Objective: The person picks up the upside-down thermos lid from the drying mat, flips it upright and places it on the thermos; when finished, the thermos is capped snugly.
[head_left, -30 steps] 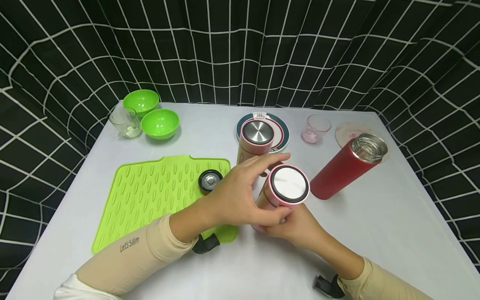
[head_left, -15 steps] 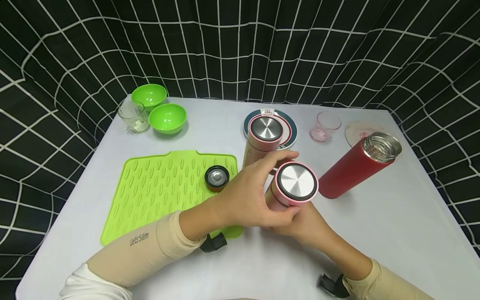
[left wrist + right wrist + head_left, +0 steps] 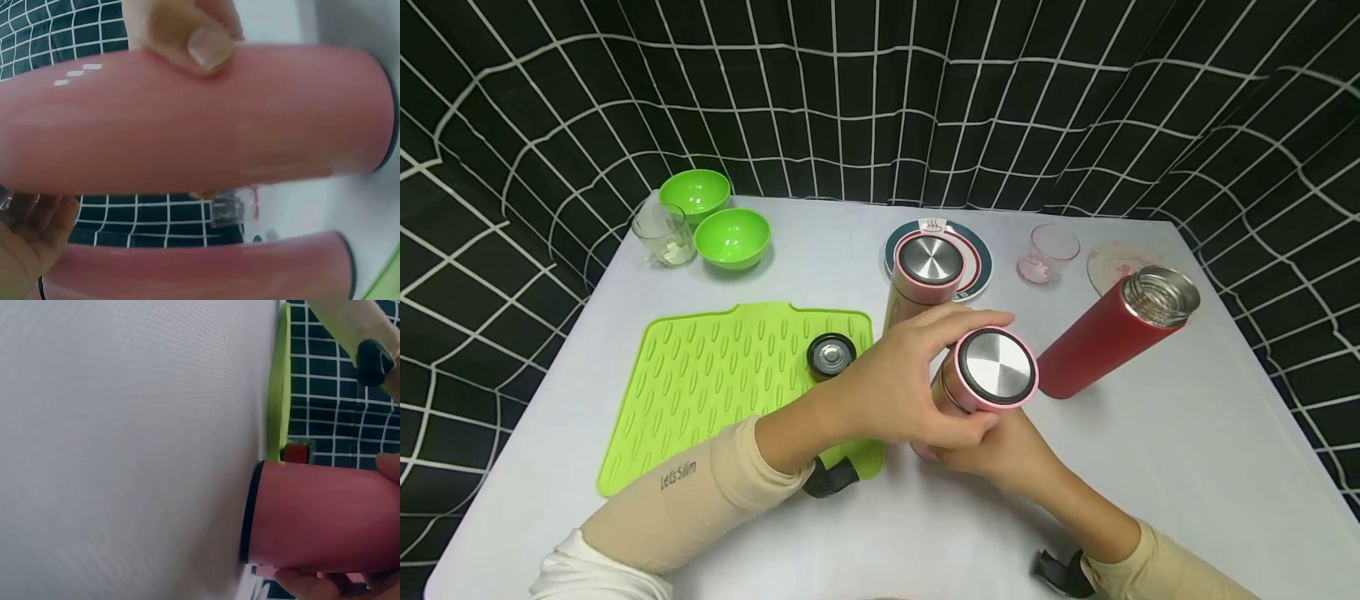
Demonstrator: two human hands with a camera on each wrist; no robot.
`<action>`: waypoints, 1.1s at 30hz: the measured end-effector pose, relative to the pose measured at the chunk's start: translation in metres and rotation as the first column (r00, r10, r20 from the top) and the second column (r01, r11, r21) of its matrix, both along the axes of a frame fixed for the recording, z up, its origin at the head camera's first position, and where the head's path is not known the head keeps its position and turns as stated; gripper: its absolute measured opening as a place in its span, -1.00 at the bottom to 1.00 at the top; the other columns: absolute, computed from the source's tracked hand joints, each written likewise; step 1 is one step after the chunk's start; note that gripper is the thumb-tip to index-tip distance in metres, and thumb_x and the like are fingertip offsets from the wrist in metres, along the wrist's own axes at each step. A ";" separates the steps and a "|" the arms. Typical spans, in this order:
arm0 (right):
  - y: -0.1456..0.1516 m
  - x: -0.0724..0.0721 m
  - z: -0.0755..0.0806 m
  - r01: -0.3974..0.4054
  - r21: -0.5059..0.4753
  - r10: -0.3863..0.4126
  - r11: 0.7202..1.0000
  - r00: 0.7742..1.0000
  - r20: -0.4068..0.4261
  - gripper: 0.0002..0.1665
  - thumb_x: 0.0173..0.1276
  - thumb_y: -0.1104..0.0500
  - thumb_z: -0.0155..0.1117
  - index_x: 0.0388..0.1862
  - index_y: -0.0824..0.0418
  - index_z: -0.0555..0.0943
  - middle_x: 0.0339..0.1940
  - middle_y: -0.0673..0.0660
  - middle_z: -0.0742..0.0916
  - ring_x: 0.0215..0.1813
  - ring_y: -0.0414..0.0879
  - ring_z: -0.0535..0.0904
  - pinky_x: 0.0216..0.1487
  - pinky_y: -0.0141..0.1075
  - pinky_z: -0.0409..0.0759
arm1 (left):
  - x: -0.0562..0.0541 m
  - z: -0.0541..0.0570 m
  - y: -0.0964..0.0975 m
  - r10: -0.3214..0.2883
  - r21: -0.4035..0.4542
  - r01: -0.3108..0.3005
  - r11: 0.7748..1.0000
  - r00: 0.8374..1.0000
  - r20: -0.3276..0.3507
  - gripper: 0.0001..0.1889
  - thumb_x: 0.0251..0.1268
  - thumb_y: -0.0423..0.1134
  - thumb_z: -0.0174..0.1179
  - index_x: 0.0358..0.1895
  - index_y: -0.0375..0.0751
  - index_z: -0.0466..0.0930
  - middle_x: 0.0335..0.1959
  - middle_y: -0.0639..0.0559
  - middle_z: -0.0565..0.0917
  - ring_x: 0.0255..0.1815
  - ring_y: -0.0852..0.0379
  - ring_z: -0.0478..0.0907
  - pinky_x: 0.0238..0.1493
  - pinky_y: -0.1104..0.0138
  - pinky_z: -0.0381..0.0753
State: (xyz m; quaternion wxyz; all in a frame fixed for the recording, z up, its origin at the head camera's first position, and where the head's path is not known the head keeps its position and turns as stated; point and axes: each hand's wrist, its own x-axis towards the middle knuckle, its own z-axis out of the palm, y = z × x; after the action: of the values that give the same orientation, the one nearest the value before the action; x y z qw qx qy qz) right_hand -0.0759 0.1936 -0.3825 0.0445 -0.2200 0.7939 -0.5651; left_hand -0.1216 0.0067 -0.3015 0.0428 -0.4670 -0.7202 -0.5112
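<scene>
Pink bottle (image 3: 197, 122), smooth cylinder, metal top (image 3: 997, 367); left fingers (image 3: 972, 322), right fingers (image 3: 305, 585) wrapped around.

There are three tall cylindrical bottles: two glossy pink ones with round silver ends, the near pink bottle (image 3: 997, 367) and the far pink bottle (image 3: 931, 262), plus one red bottle (image 3: 1090, 346) with a silver metal mouth. Round black-rimmed cap (image 3: 831, 355): one. Glossy bright green bowls number two, a front bowl (image 3: 732, 239) and a rear bowl (image 3: 695, 193). Tumblers also come to two, one clear glass tumbler (image 3: 664, 235) and one pink-tinted glass tumbler (image 3: 1049, 252). One round plate with a dark teal rim (image 3: 982, 254), one pale round disc with a pink pattern (image 3: 1103, 265), one lime-green textured mat (image 3: 707, 375). Bare hands: two, left hand (image 3: 898, 387) and right hand (image 3: 996, 457).
</scene>
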 end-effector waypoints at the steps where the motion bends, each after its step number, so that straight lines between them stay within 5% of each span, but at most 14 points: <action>1: 0.000 0.000 0.000 0.001 -0.003 -0.001 1.000 1.000 0.002 -0.37 -0.04 0.32 0.61 0.00 0.12 0.50 -0.17 0.05 0.66 -0.17 -0.04 0.58 -0.15 -0.26 0.59 | 0.001 -0.001 0.000 0.000 0.006 0.000 1.000 1.000 0.015 -0.12 -0.16 -0.06 0.55 0.31 -0.22 0.36 0.17 0.09 0.47 0.17 0.30 0.36 0.17 0.43 0.41; 5: 0.001 0.001 -0.001 -0.001 -0.010 0.001 1.000 1.000 -0.005 -0.35 -0.06 0.34 0.61 0.01 0.12 0.50 -0.18 0.02 0.66 -0.18 -0.05 0.58 -0.16 -0.26 0.59 | 0.005 -0.005 0.001 0.053 0.053 -0.055 0.997 0.998 0.039 -0.15 -0.21 -0.05 0.59 0.23 -0.21 0.38 0.13 0.09 0.49 0.10 0.31 0.41 0.10 0.43 0.46; 14: 0.000 0.001 -0.002 -0.015 -0.036 0.016 0.999 1.000 0.020 -0.43 -0.06 0.37 0.60 -0.13 0.04 0.51 -0.25 0.03 0.65 -0.24 -0.06 0.57 -0.22 -0.26 0.60 | 0.006 -0.008 0.004 0.058 0.094 -0.063 0.994 0.997 0.053 -0.19 -0.20 -0.10 0.58 0.19 -0.22 0.37 0.10 0.10 0.48 0.05 0.31 0.42 0.07 0.42 0.47; 21: -0.001 0.000 -0.003 -0.035 -0.067 0.036 0.997 0.999 0.020 -0.44 -0.08 0.44 0.56 -0.16 0.06 0.53 -0.28 0.06 0.64 -0.29 -0.02 0.57 -0.26 -0.23 0.60 | 0.002 -0.003 0.001 0.040 0.063 -0.039 0.997 0.999 -0.008 -0.27 -0.13 -0.11 0.51 0.23 -0.18 0.50 0.09 0.12 0.54 0.12 0.33 0.40 0.16 0.42 0.42; 33: -0.001 0.001 -0.002 0.009 -0.026 -0.008 1.000 0.999 0.033 -0.41 -0.09 0.38 0.60 -0.11 0.08 0.51 -0.25 0.03 0.65 -0.25 -0.05 0.56 -0.19 -0.27 0.57 | 0.006 -0.004 0.002 0.120 0.109 -0.116 0.987 0.992 -0.025 -0.25 -0.23 -0.12 0.55 0.11 -0.27 0.41 0.06 0.03 0.53 0.08 0.30 0.45 0.14 0.43 0.43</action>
State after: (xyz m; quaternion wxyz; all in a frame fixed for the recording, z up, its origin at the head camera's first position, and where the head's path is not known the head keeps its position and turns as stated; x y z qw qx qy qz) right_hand -0.0749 0.1927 -0.3842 0.0525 -0.2079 0.7865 -0.5792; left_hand -0.1158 0.0089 -0.3059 0.1094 -0.4286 -0.7174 -0.5382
